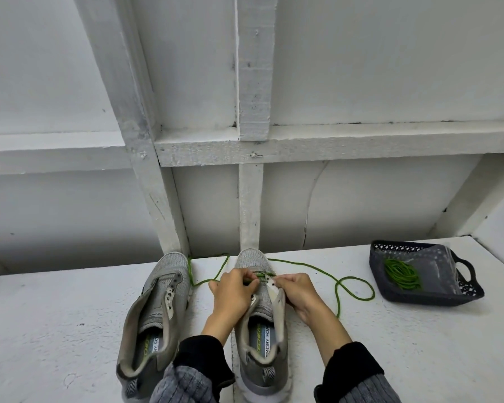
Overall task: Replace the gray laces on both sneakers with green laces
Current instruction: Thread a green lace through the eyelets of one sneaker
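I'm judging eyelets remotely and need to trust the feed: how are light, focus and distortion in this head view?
Head view: soft, even light, no glare; faint shadows beside the left sneaker and right sneaker. Wide-angle bending curves the white beams and table edge. Green lace reads sharp; the eyelets are partly covered by the left hand and right hand.

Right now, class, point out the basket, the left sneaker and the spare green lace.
basket (pixel 464 267): head view, on its handle.
left sneaker (pixel 169 266): head view, on its mesh toe.
spare green lace (pixel 402 273): head view, on the coil's middle, inside the basket.
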Demonstrator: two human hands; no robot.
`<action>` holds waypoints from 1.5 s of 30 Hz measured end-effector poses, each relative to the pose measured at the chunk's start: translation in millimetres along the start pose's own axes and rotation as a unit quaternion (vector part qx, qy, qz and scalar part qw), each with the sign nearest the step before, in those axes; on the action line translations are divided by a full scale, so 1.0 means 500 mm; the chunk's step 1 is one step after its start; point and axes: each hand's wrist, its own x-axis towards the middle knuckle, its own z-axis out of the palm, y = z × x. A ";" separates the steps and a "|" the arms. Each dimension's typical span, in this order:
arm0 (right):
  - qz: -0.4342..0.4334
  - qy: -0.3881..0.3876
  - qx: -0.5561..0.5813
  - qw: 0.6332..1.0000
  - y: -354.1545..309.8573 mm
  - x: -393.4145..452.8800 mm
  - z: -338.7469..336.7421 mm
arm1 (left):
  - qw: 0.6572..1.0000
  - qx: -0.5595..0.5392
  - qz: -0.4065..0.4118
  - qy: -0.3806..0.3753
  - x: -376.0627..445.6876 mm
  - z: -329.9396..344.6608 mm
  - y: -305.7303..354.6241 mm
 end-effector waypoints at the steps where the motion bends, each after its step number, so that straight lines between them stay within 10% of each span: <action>1: 0.000 -0.005 0.009 1.000 0.000 -0.002 -0.001 | 1.000 -0.008 -0.003 -0.004 0.001 0.003 -0.001; 20: -0.039 0.012 -0.018 0.999 0.017 0.002 0.007 | 0.998 0.028 0.056 0.007 -0.002 0.013 0.009; 32: -0.154 0.135 -0.071 0.976 -0.034 -0.036 0.035 | 0.984 -0.176 0.025 0.012 0.018 0.048 -0.032; 40: -0.325 0.042 0.236 0.915 -0.276 -0.179 -0.027 | 0.994 -0.079 0.012 0.071 -0.015 0.017 -0.003; 45: -0.224 0.054 -0.172 0.958 -0.180 -0.119 -0.057 | 0.996 -0.076 0.004 0.046 -0.015 0.014 -0.001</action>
